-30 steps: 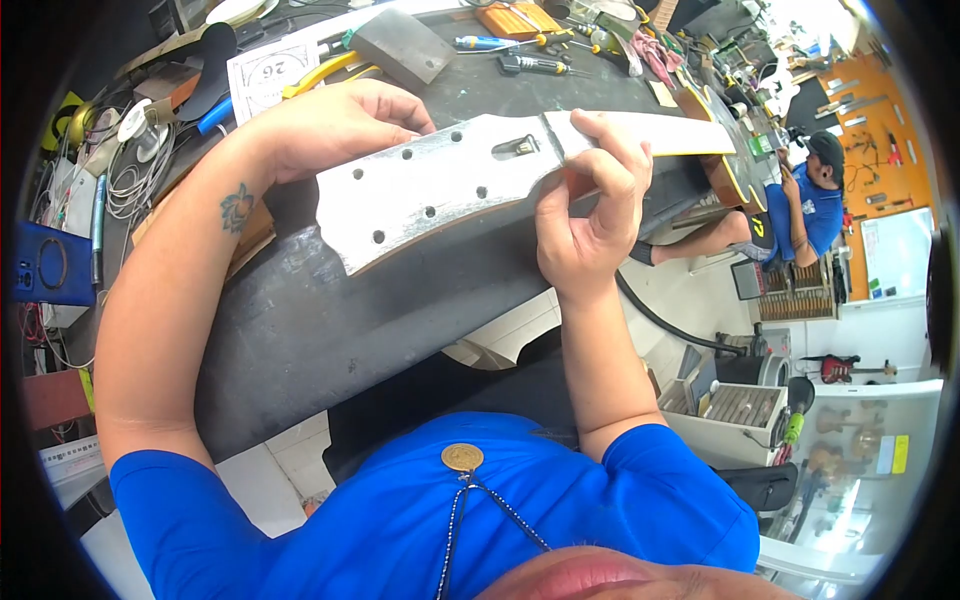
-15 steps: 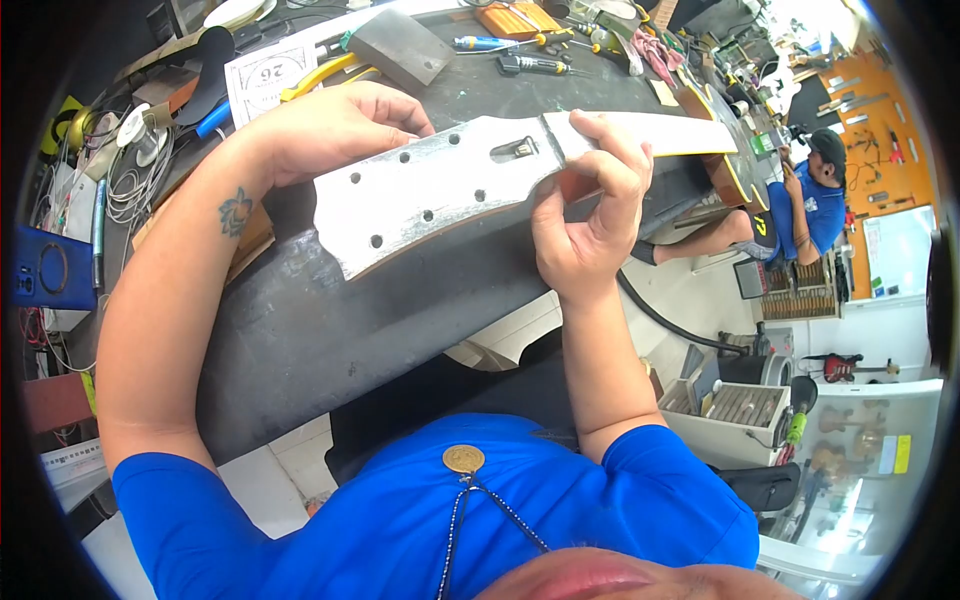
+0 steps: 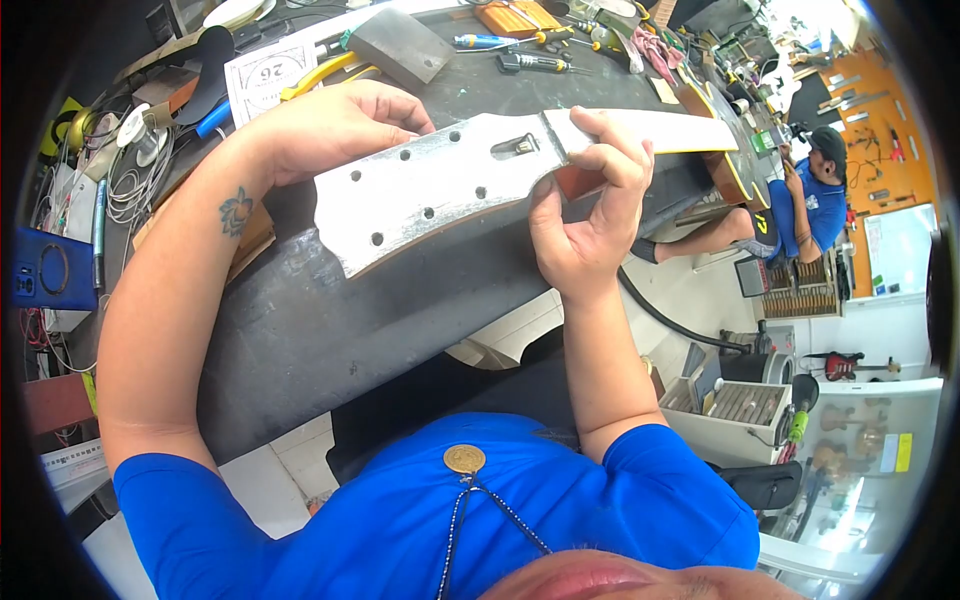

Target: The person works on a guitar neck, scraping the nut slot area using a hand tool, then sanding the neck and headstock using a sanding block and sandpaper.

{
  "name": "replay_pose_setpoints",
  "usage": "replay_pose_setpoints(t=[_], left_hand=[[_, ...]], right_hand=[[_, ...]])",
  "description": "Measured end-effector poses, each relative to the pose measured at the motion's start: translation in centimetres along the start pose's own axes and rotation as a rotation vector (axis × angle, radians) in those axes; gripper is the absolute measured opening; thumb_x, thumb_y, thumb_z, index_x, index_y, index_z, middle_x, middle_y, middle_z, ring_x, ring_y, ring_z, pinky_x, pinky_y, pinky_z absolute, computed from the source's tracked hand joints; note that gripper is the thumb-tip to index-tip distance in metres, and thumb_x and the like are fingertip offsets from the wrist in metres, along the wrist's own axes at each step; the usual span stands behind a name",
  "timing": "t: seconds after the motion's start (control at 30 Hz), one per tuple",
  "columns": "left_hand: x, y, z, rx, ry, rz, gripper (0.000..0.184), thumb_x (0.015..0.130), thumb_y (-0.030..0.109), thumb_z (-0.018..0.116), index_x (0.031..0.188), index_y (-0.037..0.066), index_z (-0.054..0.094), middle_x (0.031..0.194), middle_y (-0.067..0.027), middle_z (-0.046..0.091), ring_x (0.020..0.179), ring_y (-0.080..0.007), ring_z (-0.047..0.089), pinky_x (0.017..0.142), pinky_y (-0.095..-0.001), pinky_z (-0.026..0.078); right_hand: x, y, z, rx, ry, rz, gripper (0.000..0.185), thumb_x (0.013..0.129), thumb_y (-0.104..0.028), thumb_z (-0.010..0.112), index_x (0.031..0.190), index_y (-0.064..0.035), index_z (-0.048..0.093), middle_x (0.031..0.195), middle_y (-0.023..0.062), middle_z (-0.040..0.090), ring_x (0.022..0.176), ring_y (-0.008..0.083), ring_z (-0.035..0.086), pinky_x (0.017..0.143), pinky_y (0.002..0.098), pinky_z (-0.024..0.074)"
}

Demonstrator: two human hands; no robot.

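Observation:
A guitar point(image 3: 640, 130) stretches across the bench, its body at the right. Its bare, whitish headstock point(image 3: 400, 195) points left, showing several dark tuner holes and a truss-rod slot near the nut end. My right hand point(image 3: 595, 210) is closed round the neck beside the nut, fingers over the top and thumb at the near edge. My left hand point(image 3: 350, 130) is curled against the headstock's far edge; its fingertips are partly hidden there.
On the dark bench point(image 3: 300, 330) lie a grey block point(image 3: 400, 48), screwdrivers point(image 3: 540, 65), a printed paper point(image 3: 270, 80) and yellow-handled tool point(image 3: 325, 75). Cables and spools point(image 3: 145, 135) crowd the left. A co-worker in blue point(image 3: 825, 205) sits at the right.
Almost nothing differs. The headstock and my right hand have shifted very slightly; both hands keep the same hold.

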State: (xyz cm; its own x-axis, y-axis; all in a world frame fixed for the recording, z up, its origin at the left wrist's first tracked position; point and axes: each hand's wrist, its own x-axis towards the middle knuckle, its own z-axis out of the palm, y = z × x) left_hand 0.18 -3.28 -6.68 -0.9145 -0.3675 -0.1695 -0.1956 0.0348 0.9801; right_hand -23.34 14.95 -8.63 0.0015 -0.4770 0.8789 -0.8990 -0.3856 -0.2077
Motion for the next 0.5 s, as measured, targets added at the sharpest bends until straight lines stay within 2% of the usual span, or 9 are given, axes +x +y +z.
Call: replay_pose_setpoints(t=[0.5], left_hand=[[-0.07, 0.12, 0.13, 0.01, 0.016, -0.004, 0.028, 0.104, 0.016, 0.068, 0.126, -0.001, 0.068, 0.113, -0.0046, 0.075, 0.099, -0.008, 0.071, 0.088, -0.0256, 0.059]], right_hand=[[0.03, -0.03, 0.06, 0.015, 0.005, -0.006, 0.044, 0.073, -0.009, 0.075, 0.114, -0.0117, 0.059, 0.137, 0.0098, 0.067, 0.131, 0.0291, 0.059, 0.123, 0.0568, 0.0179]])
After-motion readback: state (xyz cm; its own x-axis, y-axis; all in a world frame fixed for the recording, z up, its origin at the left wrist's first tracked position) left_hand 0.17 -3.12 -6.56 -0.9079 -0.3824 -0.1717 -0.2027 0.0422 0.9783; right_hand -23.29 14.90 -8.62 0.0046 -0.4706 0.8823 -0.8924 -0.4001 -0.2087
